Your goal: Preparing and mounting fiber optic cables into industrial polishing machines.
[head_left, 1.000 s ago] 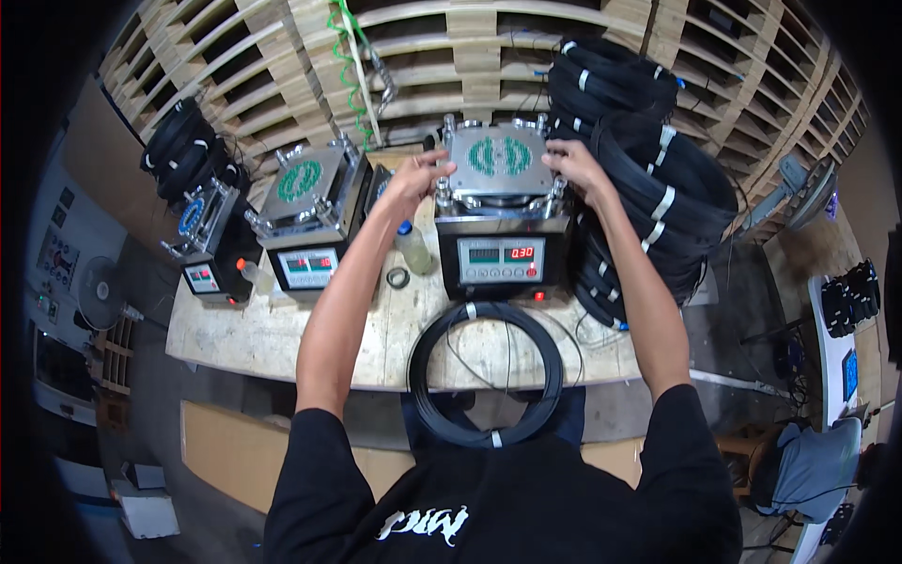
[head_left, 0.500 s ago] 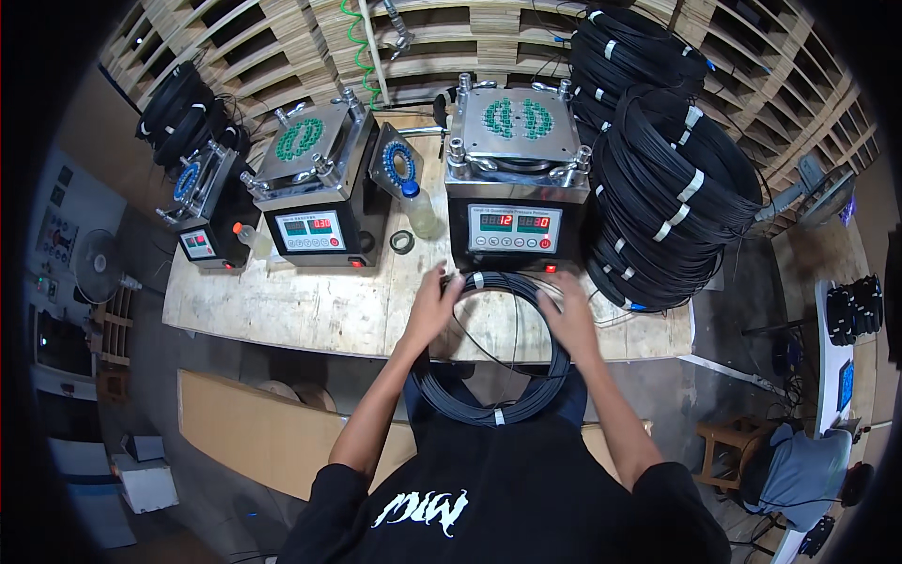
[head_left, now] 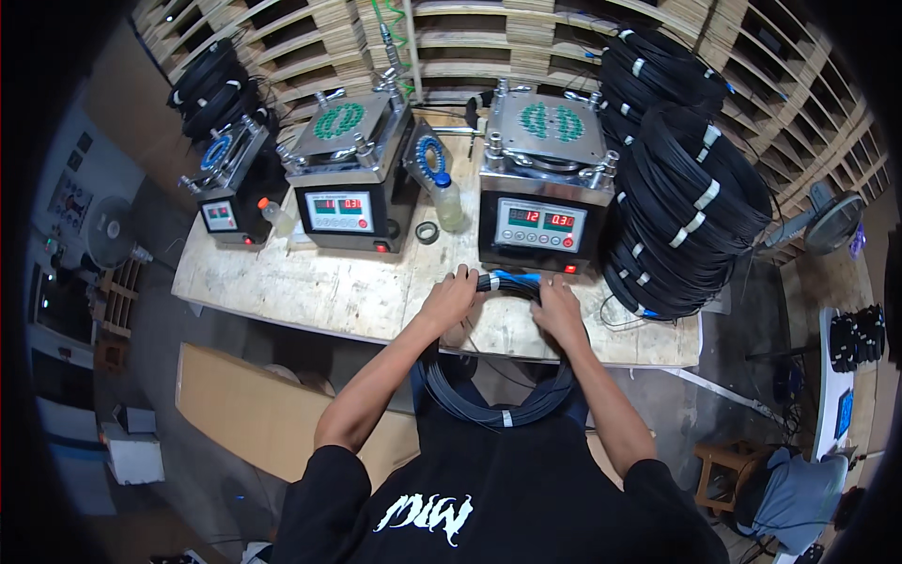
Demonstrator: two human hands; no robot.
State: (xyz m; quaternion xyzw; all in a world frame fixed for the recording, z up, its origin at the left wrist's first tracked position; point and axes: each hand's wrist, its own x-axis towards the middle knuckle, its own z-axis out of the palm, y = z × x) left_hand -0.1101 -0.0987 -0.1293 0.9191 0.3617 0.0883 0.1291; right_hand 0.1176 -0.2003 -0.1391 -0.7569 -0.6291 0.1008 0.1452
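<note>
A coil of black cable (head_left: 449, 393) leans from the table's front edge down to my lap, bound with white tape. Its upper arc carries blue cable ends (head_left: 517, 278) between my hands. My left hand (head_left: 451, 297) is closed round the coil's upper left, and my right hand (head_left: 560, 305) grips its upper right. Just beyond them stands a black machine (head_left: 537, 228) with lit red digits and a steel top plate holding green pieces in a ring. Fingertips on the coil's far side are partly hidden.
Stacked cable coils (head_left: 691, 221) rise on the right of the wooden table (head_left: 310, 305). Leftward are a second machine (head_left: 340, 209), a smaller one (head_left: 218, 216), a blue-capped bottle (head_left: 448, 209), an orange-capped bottle (head_left: 278, 218) and a dark ring (head_left: 427, 232). Cardboard (head_left: 272, 404) lies below.
Both hands, blurred and loose beside the coil before, have closed on its upper arc. Blue cable ends now show along the top. The whole view has shifted, moving the machines rightward in it.
</note>
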